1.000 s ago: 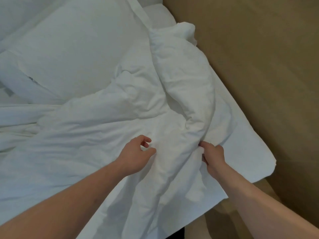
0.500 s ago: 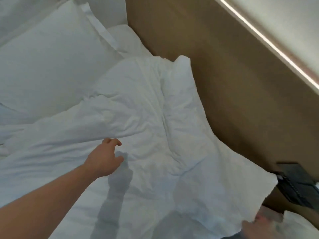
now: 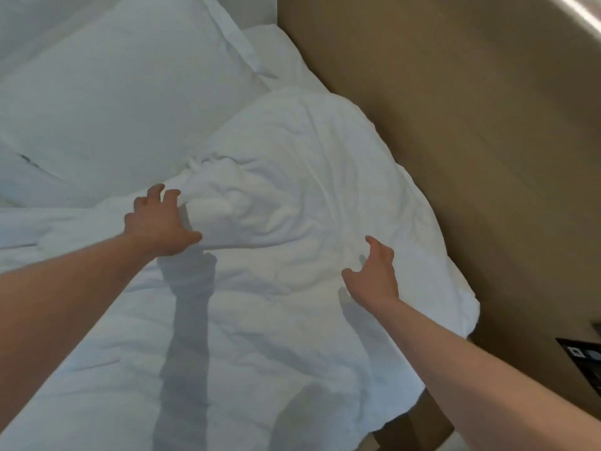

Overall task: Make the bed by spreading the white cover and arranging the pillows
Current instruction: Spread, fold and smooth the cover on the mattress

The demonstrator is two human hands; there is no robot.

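Softly does it: I'm smoothing the white cover toward the pillow.

It's lying rumpled across the bed, its corner up against the brown headboard wall; it is looking light, limp and bunchy, best taken by a hem or corner. My left hand is cupping a raised fold, fingers loosely curled; my right hand is hovering spread, holding nothing. I'm reading no labels or writing anywhere.

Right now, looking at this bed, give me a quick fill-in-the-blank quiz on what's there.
1. The left hand touches a bunched ridge of the ____ cover.
2. The right hand holds ____.
3. The pillow lies to the ____ of the brown wall panel.

Missing words: white; nothing; left
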